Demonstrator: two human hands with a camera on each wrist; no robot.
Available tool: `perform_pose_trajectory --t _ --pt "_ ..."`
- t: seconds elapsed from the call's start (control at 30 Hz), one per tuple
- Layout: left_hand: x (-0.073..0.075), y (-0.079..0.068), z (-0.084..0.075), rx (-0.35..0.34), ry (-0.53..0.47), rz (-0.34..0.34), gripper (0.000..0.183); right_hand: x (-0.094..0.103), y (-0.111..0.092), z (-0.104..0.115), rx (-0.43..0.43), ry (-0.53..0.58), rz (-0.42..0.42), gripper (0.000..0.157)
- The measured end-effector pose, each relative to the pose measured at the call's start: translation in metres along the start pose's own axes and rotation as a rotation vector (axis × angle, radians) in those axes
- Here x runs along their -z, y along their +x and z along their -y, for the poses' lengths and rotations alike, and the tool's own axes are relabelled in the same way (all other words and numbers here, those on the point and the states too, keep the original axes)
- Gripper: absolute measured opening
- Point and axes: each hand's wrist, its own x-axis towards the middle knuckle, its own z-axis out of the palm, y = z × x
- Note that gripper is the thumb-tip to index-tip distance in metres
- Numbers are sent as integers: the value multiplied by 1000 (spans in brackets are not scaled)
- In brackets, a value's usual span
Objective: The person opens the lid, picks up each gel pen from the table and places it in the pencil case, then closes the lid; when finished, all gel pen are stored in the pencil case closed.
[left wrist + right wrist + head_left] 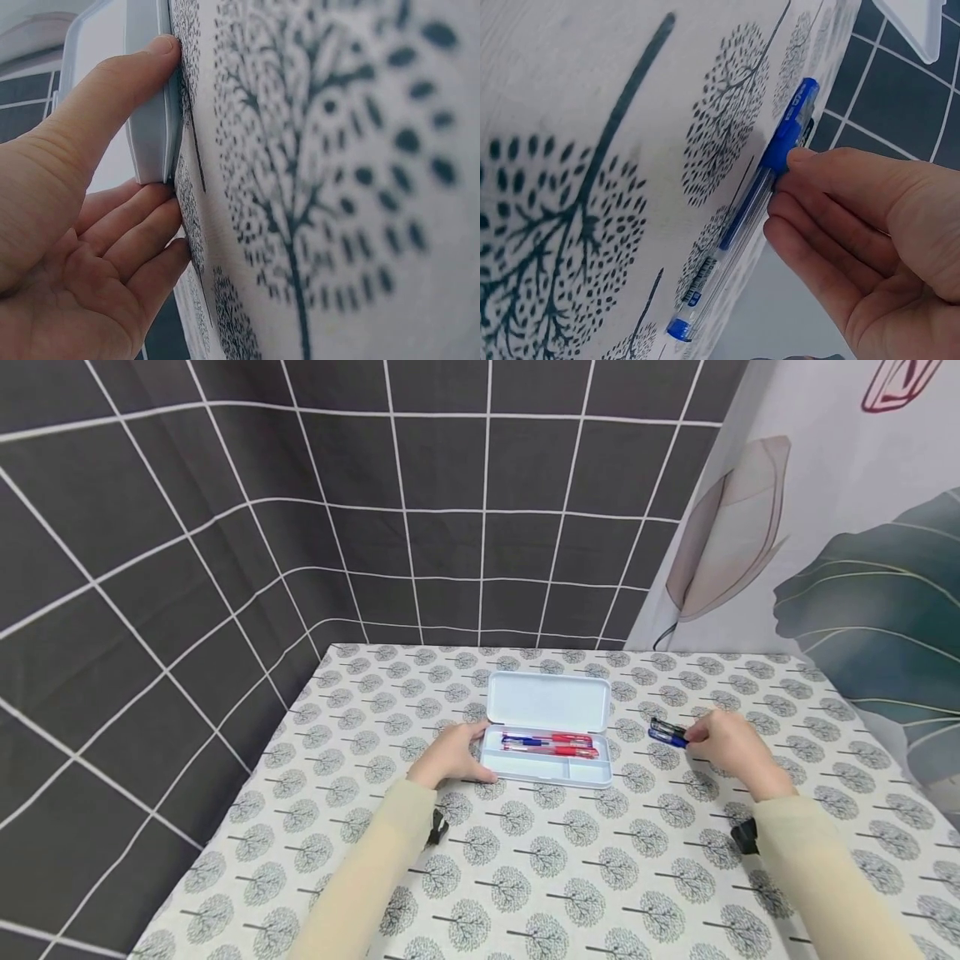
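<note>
A: What stands behind your work, and what lies beneath it?

B: Behind, a dark gridded cloth; beneath, your worktop, covered with a tree print.

A: Where is the pencil case?

B: The pale pencil case rests on the worktop between your hands, nearer the left, its lid folded back on the far side.

A: How do your hands stand?

B: Your left hand has its grip about the case's left end, thumb at the near edge, fingers behind. Your right hand, well apart from the case on its right, has a narrow grip: thumb and fingers pinch a blue pen.

A: And the remaining pens?

B: Red and blue pens lie in the case's long rear compartment. A black pen lies just beside your blue one; whether your fingers hold it too, you cannot tell.
</note>
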Motion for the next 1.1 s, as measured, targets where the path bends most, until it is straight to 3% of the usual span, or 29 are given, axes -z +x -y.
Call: perform_pose_trajectory --t 0.6,1.1 --pt "0 1 0 -5 -5 4 99 0 8 -5 -53 -59 71 25" --pt "1 -1 -3 9 -22 7 105 0 8 -3 -26 -32 87 25"
